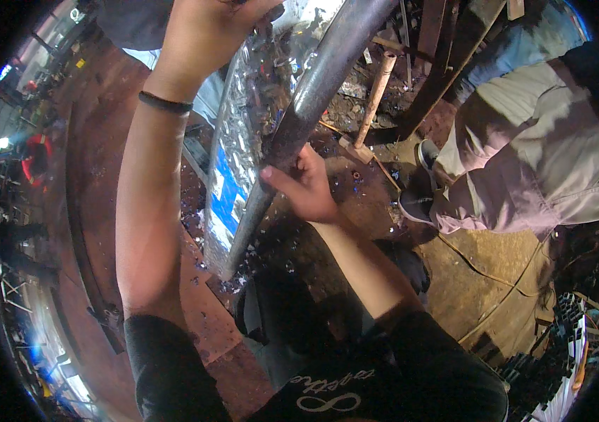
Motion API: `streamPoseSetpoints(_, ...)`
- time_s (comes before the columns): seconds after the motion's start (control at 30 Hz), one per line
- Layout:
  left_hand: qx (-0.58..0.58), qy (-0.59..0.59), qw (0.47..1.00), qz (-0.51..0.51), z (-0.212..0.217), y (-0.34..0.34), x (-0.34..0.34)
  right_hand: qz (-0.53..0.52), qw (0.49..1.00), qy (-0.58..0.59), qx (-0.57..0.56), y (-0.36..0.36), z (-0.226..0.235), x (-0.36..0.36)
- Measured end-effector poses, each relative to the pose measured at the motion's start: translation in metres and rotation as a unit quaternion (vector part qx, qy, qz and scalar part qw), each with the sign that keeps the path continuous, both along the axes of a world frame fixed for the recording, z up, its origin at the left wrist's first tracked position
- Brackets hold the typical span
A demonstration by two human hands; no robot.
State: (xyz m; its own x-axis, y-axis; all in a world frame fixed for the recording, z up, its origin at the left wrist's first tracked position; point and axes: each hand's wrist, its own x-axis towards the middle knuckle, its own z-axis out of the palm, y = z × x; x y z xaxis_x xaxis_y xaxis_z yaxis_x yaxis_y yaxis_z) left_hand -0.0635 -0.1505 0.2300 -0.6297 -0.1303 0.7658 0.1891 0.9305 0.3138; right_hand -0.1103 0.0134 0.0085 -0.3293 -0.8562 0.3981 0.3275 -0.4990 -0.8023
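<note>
At the far left of the frame there is a rusty plate (95, 176), curved by the lens, and the shop behind it is too dark and bent to read. Next, in the upper left centre, the left hand (204, 32) reaches up to the top edge of the frame; its fingers seem closed over the upper end of the shiny sheet (243, 133), but the tips are cut off, so I cannot tell how firm this grip is. The sheet runs from the top centre down to the middle of the frame, and the dark pipe (299, 119) lies along it, touching or just in front of it. In the centre the right hand (306, 186) has its fingers wrapped on the pipe, thumb on the near side. To do this well, I think both hands should keep the pipe pressed along the sheet without sliding, wrists straight. At centre right a hammer (373, 95) stands on the dirty floor (482, 274). At the right a second person (532, 155) crouches; their hands are hidden. What joins pipe and sheet is not visible.
</note>
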Motion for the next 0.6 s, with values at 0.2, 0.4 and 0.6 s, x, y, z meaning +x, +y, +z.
streamPoseSetpoints(0.2, -0.130, 0.047, 0.990, 0.024, 0.009, 0.015, -0.009, 0.009, 1.000, 0.018, 0.002, 0.000, -0.002, -0.005)
streamPoseSetpoints(0.4, -0.115, 0.093, 0.987, 0.064, 0.002, 0.031, -0.018, 0.022, 1.000, -0.005, -0.004, 0.002, 0.003, -0.003)
streamPoseSetpoints(0.6, -0.111, 0.122, 0.978, 0.124, -0.005, 0.042, -0.024, 0.011, 1.000, -0.011, 0.009, 0.005, 0.010, 0.000)
